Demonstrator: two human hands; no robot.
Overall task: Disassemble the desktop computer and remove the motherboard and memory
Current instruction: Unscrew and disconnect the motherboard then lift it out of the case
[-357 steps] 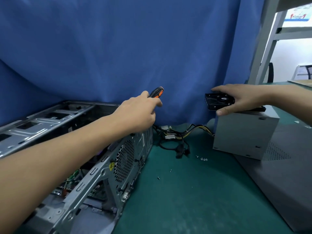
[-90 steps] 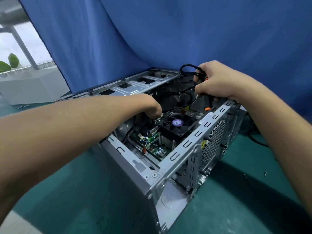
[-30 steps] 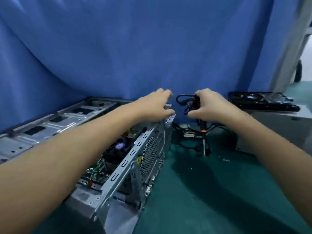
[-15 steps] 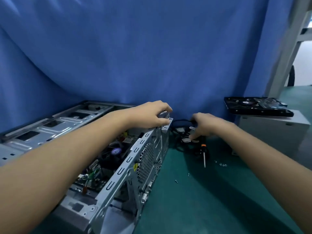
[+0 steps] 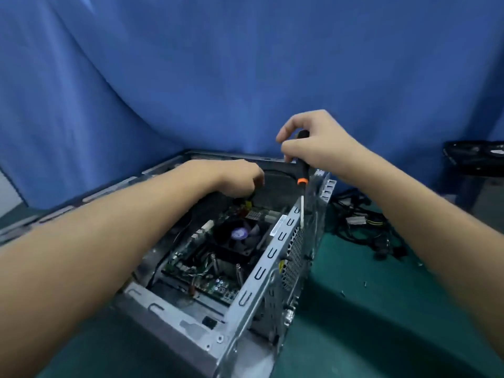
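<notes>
Our green worktop meets a blue curtain. The open case lies mid-worktop, motherboard inside. Our left hand curls into its far end; we cannot tell its grip. Our right hand clasps a screwdriver tip-down over the case's right wall.

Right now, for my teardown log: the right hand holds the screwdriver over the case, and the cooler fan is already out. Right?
No: the head view shows the cooler fan still inside the case. The right hand does hold the screwdriver over it.
</notes>
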